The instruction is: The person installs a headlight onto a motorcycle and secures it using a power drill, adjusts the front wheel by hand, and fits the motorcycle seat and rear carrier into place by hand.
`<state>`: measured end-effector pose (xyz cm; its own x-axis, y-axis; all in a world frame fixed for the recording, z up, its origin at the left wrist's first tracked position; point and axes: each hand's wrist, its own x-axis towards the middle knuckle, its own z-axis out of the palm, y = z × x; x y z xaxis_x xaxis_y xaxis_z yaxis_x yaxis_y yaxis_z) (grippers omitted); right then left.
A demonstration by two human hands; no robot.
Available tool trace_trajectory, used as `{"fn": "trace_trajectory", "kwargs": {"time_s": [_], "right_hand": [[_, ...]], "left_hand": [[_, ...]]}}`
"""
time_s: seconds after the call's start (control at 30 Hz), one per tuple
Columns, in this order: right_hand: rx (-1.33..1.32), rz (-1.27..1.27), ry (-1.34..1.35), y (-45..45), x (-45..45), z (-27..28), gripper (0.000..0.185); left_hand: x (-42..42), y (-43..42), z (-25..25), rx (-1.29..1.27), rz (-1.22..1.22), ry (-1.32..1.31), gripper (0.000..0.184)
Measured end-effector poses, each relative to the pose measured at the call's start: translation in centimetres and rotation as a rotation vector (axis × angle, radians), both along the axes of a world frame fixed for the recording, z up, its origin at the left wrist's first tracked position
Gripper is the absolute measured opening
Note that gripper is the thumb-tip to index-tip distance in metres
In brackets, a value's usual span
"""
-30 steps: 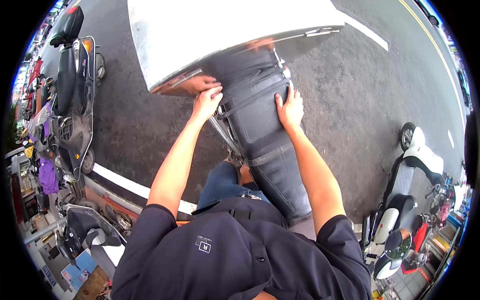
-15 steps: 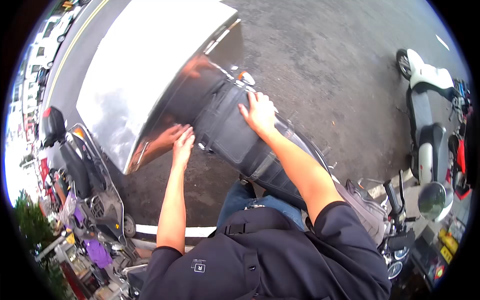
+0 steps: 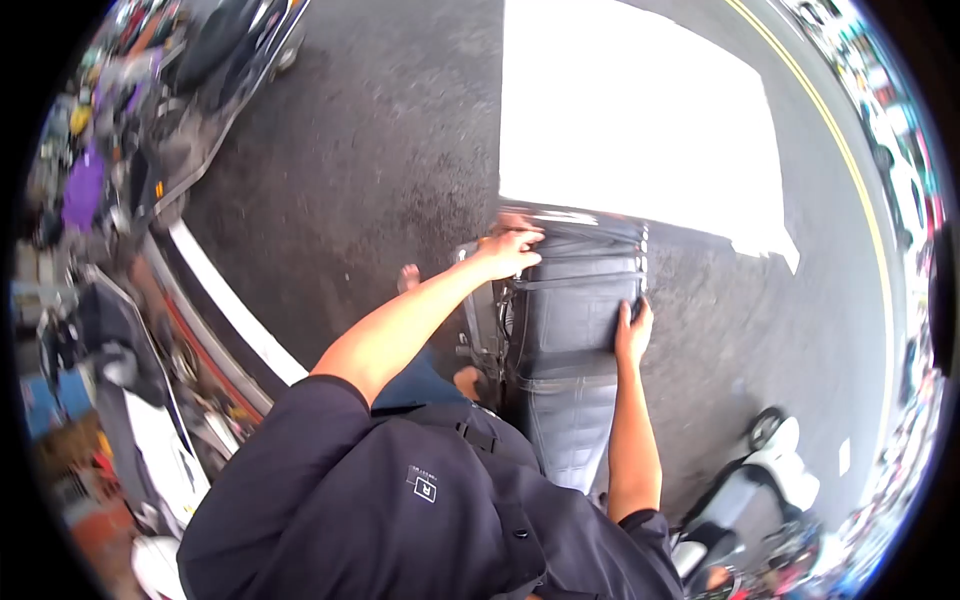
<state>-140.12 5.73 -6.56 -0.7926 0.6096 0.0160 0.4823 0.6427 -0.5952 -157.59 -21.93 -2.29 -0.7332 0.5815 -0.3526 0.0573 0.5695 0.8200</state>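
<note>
A long black padded motorcycle seat (image 3: 570,310) runs away from my body. Behind it stands a large box (image 3: 640,110), its top glaring white and its near side shiny. Dark straps (image 3: 590,268) cross the seat close to the box. At the seat's left edge, beside the straps and the box's near side, is my left hand (image 3: 508,254), fingers extended and apart. My right hand (image 3: 633,335) rests against the seat's right edge with thumb and fingers apart. Whether the left fingertips touch a strap I cannot tell.
Dark asphalt (image 3: 380,130) surrounds the motorcycle. A white scooter (image 3: 770,465) stands at the lower right. More parked scooters (image 3: 215,50) line the left, beyond a white painted line (image 3: 235,300). A road with a yellow line (image 3: 850,150) lies at the right.
The view has swung round, so the box now appears straight ahead. My left hand has moved from near the box's lower corner to the seat's left edge. My right hand stays at the seat's right edge.
</note>
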Motion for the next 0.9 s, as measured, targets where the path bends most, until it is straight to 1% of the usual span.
{"fn": "trace_trajectory", "kwargs": {"time_s": [0.03,0.07,0.1,0.13,0.17,0.2,0.23,0.27,0.3,0.33,0.37,0.4,0.43,0.47,0.53,0.57,0.63,0.67,0.7,0.73,0.77,0.8,0.9], "right_hand": [[-0.128,-0.010,0.007,1.2,1.3,-0.7,0.051],[-0.281,-0.084,-0.077,0.8,1.6,2.7,0.046],[-0.298,-0.127,-0.117,1.8,1.7,4.8,0.040],[-0.272,-0.142,-0.060,2.9,1.4,7.4,0.042],[-0.233,-0.236,-0.043,2.2,-0.6,12.0,0.042],[-0.128,-0.242,-0.005,1.1,-3.0,16.6,0.042],[-0.019,-0.253,0.030,0.0,-5.6,21.2,0.042],[0.092,-0.268,0.061,-1.1,-8.1,25.8,0.041],[0.173,-0.206,0.193,-1.3,-10.9,28.5,0.039],[0.238,-0.211,0.199,0.6,-9.9,28.5,0.039],[0.334,-0.154,0.197,-1.0,-12.0,31.9,0.043],[0.458,-0.136,0.134,-5.3,-17.0,33.9,0.049],[0.480,-0.073,0.180,-9.3,-20.7,35.0,0.053],[0.625,0.083,0.155,-10.4,-23.5,35.3,0.054],[0.666,0.236,0.114,-12.9,-28.4,32.8,0.054],[0.760,0.266,-0.038,-12.2,-28.7,31.0,0.052],[0.820,0.184,-0.225,-11.7,-28.1,29.6,0.051],[0.840,0.139,-0.291,-11.8,-27.7,29.4,0.051],[0.852,0.112,-0.344,-11.9,-27.5,29.0,0.050],[0.863,0.086,-0.392,-11.8,-27.4,28.7,0.050],[0.869,0.061,-0.434,-11.9,-27.3,28.5,0.050],[0.880,0.040,-0.476,-12.0,-27.4,28.3,0.049],[0.909,-0.007,-0.581,-12.5,-27.6,28.6,0.048]], "left_hand": [[0.4,-0.5,1.4,0.044,0.024,-0.004,0.053],[0.5,-0.6,-1.0,0.206,0.067,-0.023,0.051],[0.6,-1.0,-1.3,0.226,0.072,-0.003,0.049],[0.4,-1.5,-1.6,0.242,0.072,0.012,0.047],[-0.2,-2.4,-2.4,0.327,0.061,-0.001,0.045],[-0.6,-3.0,-3.0,0.414,0.039,-0.017,0.044],[-1.1,-3.2,-3.4,0.344,-0.009,-0.094,0.044],[-1.0,-3.5,-4.3,0.381,-0.005,-0.017,0.045],[-2.2,-4.0,-5.0,0.385,-0.054,-0.095,0.045],[-1.2,-3.2,-4.8,0.355,-0.107,-0.141,0.045],[-1.1,-3.2,-4.3,0.393,-0.153,-0.165,0.045],[-2.8,-4.9,-4.9,0.443,-0.186,-0.204,0.045],[-2.0,-4.3,-6.0,0.487,-0.144,-0.139,0.044],[-3.4,-5.5,-4.9,0.553,-0.226,-0.295,0.042],[-4.5,-6.4,-5.8,0.679,-0.339,-0.422,0.043],[-5.2,-7.4,-6.5,0.717,-0.373,-0.475,0.043],[-6.4,-10.6,-8.0,0.646,-0.283,-0.785,0.044],[-5.7,-11.3,-10.2,0.701,-0.207,-0.816,0.044],[-5.8,-12.0,-12.1,0.680,-0.136,-0.909,0.041],[-6.7,-12.8,-13.6,0.614,-0.066,-1.078,0.039],[-7.1,-13.2,-15.3,0.565,-0.031,-1.013,0.040],[-7.4,-13.7,-17.2,0.561,0.053,-1.034,0.038],[-8.9,-14.0,-20.7,0.542,0.261,-1.114,0.036]]}}
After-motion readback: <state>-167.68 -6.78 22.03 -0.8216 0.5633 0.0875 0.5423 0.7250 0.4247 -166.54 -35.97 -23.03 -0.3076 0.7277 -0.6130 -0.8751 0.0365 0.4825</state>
